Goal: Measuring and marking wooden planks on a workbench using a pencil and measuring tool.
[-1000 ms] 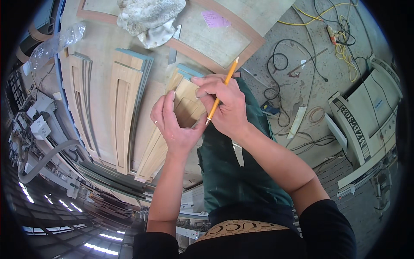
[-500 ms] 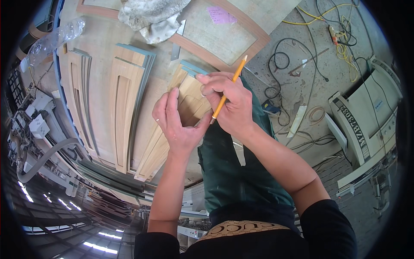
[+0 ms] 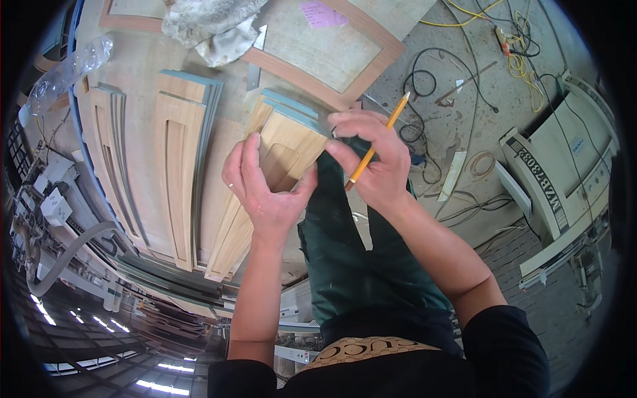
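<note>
My left hand [image 3: 263, 198] spans a pale wooden panel [image 3: 298, 136], fingers on its left edge and thumb on its right edge. The panel has a recessed groove and a blue-grey far end, and lies on one or more similar panels. An orange pencil [image 3: 399, 111] is held in my right hand [image 3: 379, 156], pale tip pointing away from me. The thumb and index finger of that hand curl close to the panel's far right corner; whether they touch it, I cannot tell.
Stacked panels [image 3: 182, 126] and narrower strips [image 3: 111, 132] lie to the left. Beyond are a crumpled cloth [image 3: 209, 30], a brown-framed board [image 3: 371, 66], a pink note [image 3: 323, 14] and a plastic bottle [image 3: 66, 73]. Cables [image 3: 424, 83] trail over the floor beside a pale machine [image 3: 564, 159].
My right hand has moved right with the pencil, off the panel's far end, leaving more of it showing. My left hand stays on the panel. The whole view has shifted slightly.
</note>
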